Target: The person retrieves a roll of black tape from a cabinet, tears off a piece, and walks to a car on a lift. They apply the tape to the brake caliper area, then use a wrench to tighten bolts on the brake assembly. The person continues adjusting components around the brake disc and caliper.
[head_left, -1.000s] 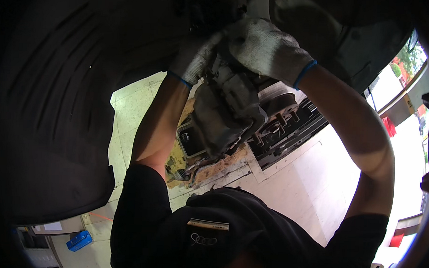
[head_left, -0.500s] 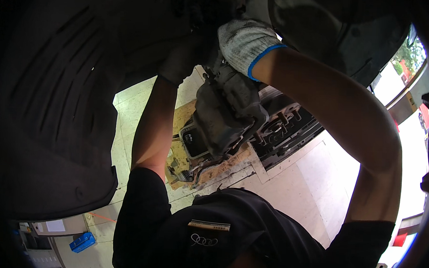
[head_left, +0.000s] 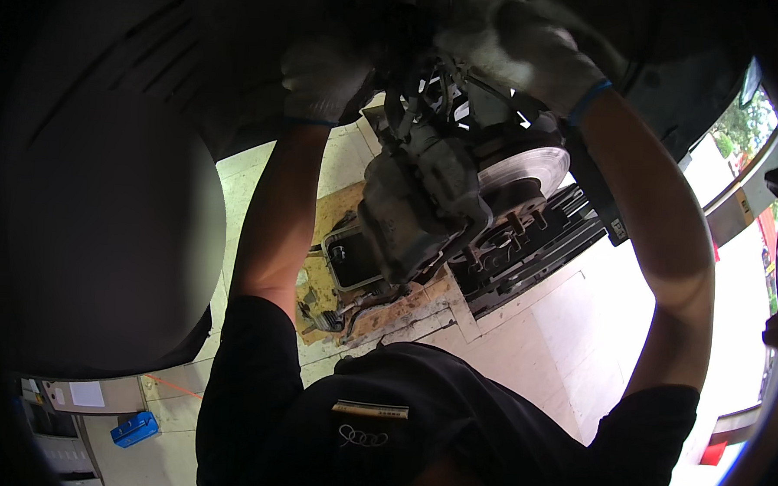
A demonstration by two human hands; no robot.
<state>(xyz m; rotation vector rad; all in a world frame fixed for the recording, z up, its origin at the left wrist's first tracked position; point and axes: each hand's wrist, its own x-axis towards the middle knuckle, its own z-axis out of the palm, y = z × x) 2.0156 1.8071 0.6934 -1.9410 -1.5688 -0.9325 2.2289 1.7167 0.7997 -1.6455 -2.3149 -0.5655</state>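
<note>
Pale floor tiles [head_left: 533,327] spread below the brake disc [head_left: 540,167] and brake caliper [head_left: 403,218], while my gloved left hand [head_left: 322,79] and right hand [head_left: 519,58] flank shaded car parts [head_left: 403,113] beside them, presumably for reach from both sides, my grip too dark to tell.

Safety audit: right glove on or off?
On: the white glove covers the right hand, ending in a blue cuff.

A: Left hand [head_left: 325,77]?
B: Fingers lost in shadow, can't tell what they touch.
A: Right hand [head_left: 527,58]?
B: Blurred, fingertips obscured.
A: Metal disc [head_left: 538,167]?
B: Partly hidden behind dark housing [head_left: 399,210].
</note>
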